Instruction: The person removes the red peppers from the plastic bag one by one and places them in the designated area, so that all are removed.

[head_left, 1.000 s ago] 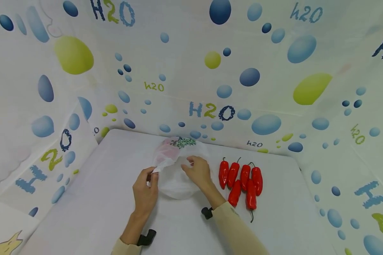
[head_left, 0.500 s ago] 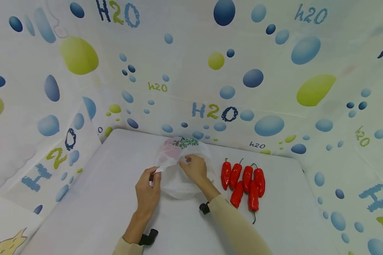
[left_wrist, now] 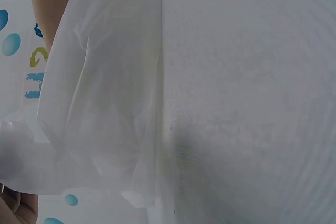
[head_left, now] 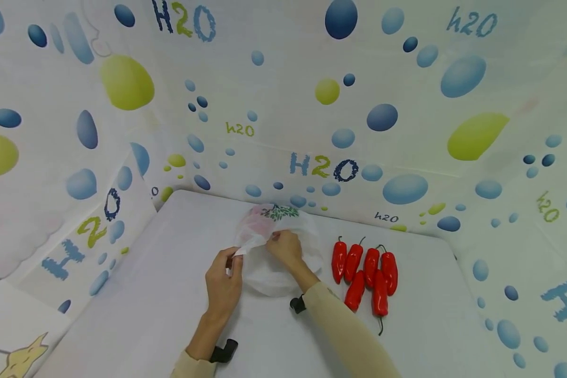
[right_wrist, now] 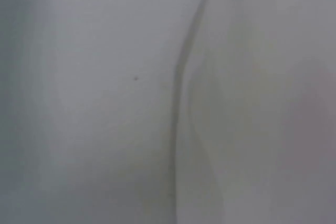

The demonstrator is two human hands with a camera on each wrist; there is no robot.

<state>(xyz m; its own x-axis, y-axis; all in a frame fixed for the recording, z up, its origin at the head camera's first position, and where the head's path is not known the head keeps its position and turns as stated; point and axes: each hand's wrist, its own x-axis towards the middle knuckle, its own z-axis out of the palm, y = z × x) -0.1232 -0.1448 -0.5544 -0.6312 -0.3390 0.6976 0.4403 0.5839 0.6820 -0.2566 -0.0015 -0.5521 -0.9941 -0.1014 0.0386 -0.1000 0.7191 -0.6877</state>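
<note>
A thin white plastic bag (head_left: 270, 277) with a pink and green print stands on the table in the head view. My left hand (head_left: 224, 286) pinches the left end of its top edge between thumb and fingers. At the middle of that same edge, the curled fingertips of my right hand (head_left: 285, 249) pinch the film. Creased bag film (left_wrist: 107, 93) fills the left part of the left wrist view, with a bit of the left hand (left_wrist: 22, 207) at the lower corner. The right wrist view shows only blurred bag film (right_wrist: 252, 124) beside the tabletop.
Several red chili peppers (head_left: 380, 294) with stems lie in a cluster right of the bag, close to the right forearm. Behind the white table (head_left: 160, 294) hangs a printed curtain (head_left: 283, 105) with blue and green drops, which also borders both sides.
My right hand has moved slightly left and its fingers have come together on the bag's edge. The left hand keeps its pinch. The head view has turned a little left.
</note>
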